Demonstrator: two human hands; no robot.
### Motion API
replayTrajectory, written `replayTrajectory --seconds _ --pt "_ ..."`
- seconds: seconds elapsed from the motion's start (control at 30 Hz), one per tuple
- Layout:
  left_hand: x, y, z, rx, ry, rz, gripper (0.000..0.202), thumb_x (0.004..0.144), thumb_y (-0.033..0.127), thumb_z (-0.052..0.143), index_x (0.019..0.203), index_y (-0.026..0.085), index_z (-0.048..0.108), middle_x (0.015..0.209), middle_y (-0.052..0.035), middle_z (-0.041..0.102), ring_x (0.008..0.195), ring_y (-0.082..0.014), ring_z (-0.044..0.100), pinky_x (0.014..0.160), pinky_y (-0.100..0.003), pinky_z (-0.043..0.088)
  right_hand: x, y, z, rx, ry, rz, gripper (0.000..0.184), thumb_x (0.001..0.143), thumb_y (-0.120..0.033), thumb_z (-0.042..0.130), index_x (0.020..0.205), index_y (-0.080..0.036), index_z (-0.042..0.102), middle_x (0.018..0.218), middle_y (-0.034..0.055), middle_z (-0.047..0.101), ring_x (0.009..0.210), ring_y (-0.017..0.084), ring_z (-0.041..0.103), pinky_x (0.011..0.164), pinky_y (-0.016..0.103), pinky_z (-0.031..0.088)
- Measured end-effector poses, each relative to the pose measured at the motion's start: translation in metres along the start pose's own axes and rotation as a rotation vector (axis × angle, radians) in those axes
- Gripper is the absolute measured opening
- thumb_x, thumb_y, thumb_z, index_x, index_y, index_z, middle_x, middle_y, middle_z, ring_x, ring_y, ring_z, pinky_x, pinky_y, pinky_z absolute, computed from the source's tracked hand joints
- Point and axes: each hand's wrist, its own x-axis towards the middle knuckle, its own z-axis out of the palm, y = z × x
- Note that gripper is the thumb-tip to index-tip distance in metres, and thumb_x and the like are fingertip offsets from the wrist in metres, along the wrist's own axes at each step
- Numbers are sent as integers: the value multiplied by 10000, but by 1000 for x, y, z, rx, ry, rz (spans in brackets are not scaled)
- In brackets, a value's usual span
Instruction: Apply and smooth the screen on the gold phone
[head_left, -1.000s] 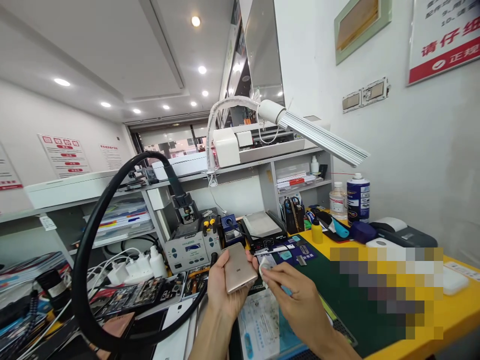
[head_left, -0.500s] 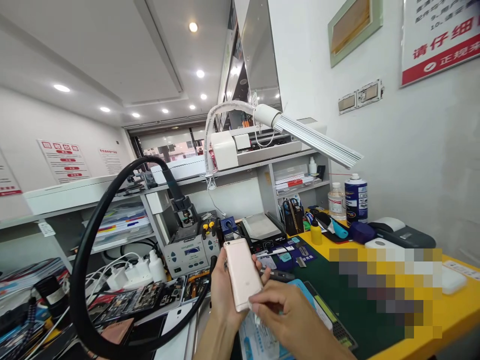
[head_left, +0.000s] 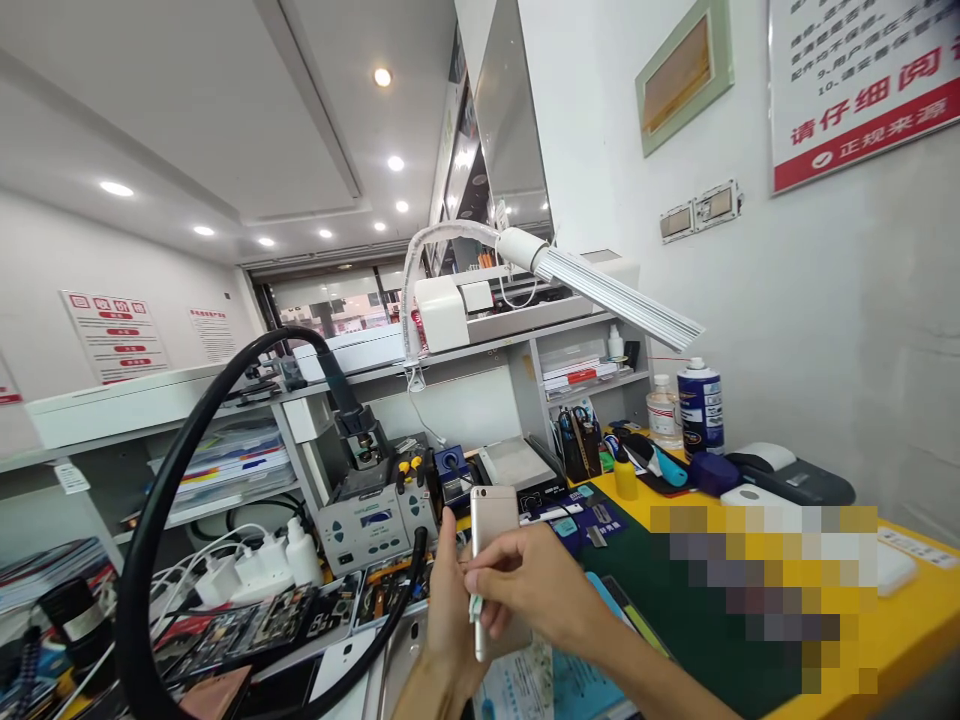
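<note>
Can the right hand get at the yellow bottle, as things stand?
Probably yes: only the flat work mats lie between the right hand and the yellow bottle, but that hand is pinching a wipe against the phone.

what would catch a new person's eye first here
The rose-gold phone stands out at centre, held upright in the left hand while the right hand works at its edge. Above it, a long white bar lamp juts out over the bench, and a thick black hose loops down the left side.

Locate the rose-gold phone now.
In the head view, the rose-gold phone stands upright in the left hand, the right hand across it, just right of the grey soldering station.
</note>
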Motion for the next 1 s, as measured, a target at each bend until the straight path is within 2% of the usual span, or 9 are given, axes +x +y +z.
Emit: replayTrajectory --seconds 0.07,0.2,0.27,0.37,0.53,0.67,0.77,0.87,1.0 --pt "2 -3 -2 26 -1 12 655 835 732 536 455 204 461 358 2 446 390 -174 559 487 -280 473 6 -10 -4 6 44 -15 160 769 -263 692 720 -133 771 517 12 695 433 128 643 427 185 506" --pt "8 -6 -3 93 -10 31 646 865 764 422 722 183 666 525 -49 619 556 -243 677 586 -337 524 24 -26 -14 13 205 -73 212 786 -325 727 820 -124 784 591 51 741 517 178 707 382 185 465" --pt "9 -5 -3 127 -22 35 660 875 759 401 906 179 714 618 -77 679 608 -270 702 606 -364 534 36 -33 -21 36 307 -138 246 811 -341 731 880 -109 775 643 58 754 557 172 717 491 223 549" --pt "9 -1 0 171 -44 41 680 888 742 396 1062 166 713 694 -105 712 594 -276 698 587 -373 535 49 -42 -36 77 400 -227 230 856 -315 722 917 -93 741 726 53 747 645 160 722 654 282 609" --pt "5 10 0 189 -62 98 680 913 708 386 1059 123 700 791 -126 725 562 -226 666 549 -329 529 47 -44 -76 20 396 -221 153 943 -273 674 984 -125 676 864 10 705 753 143 693 719 321 597" --pt "1 32 -11 152 -10 179 584 949 611 437 1050 91 683 780 -120 711 611 -221 685 573 -303 540 38 -33 -104 -93 255 -74 185 980 -305 621 1034 -131 652 928 23 687 764 143 678 701 315 588" --pt "2 49 -23 110 51 300 531 974 564 415 1074 109 669 791 -112 715 624 -221 689 575 -315 561 36 -21 -109 -208 68 47 206 984 -324 613 1055 -134 649 928 24 685 747 139 673 681 307 585" --pt "2 60 -32 79 100 400 509 986 543 397 1074 119 665 814 -109 722 644 -213 694 599 -329 589 43 -5 -98 -334 -118 147 209 981 -321 620 1069 -134 651 949 29 689 753 141 676 681 308 588" --pt "2 65 -39 66 141 451 495 995 522 391 1069 111 656 803 -111 722 631 -210 696 569 -335 598 62 18 -71 -495 -299 228 239 983 -335 615 1118 -141 644 1030 50 688 823 162 684 716 331 593"
